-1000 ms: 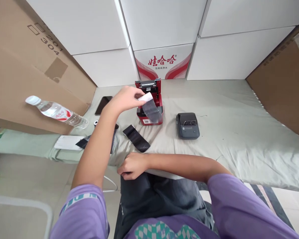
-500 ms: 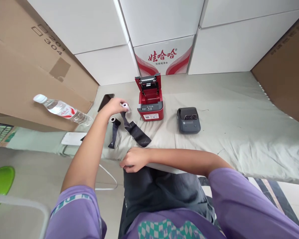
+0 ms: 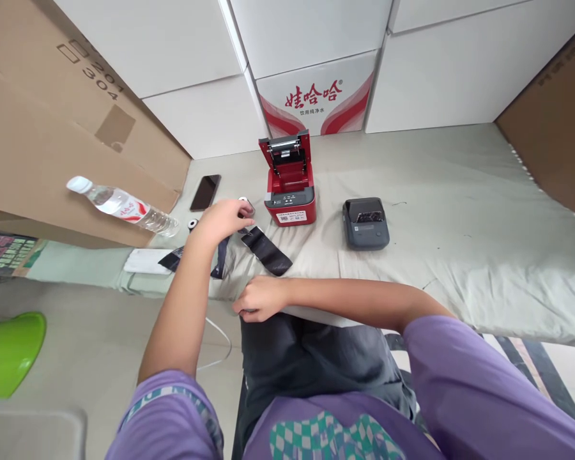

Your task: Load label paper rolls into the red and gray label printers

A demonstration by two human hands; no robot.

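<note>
Left of the red printer (image 3: 290,191), a bottle (image 3: 124,207) is lying against a cardboard box (image 3: 52,140), and a phone (image 3: 205,192) is resting on the sheet (image 3: 436,211). The left hand (image 3: 223,217) is lying on a small roll (image 3: 245,206) just left of the printer, fingers curled over it, dark tape (image 3: 266,250) trailing from it; a second roll (image 3: 192,223) is sitting further left. The printer is standing with its lid up and its bay looking empty, so loading is seemingly not done. Nearer the body, the right hand (image 3: 261,298) is resting loosely closed on the sheet's edge, holding nothing. A grey printer (image 3: 365,222) is sitting to the right.
</note>
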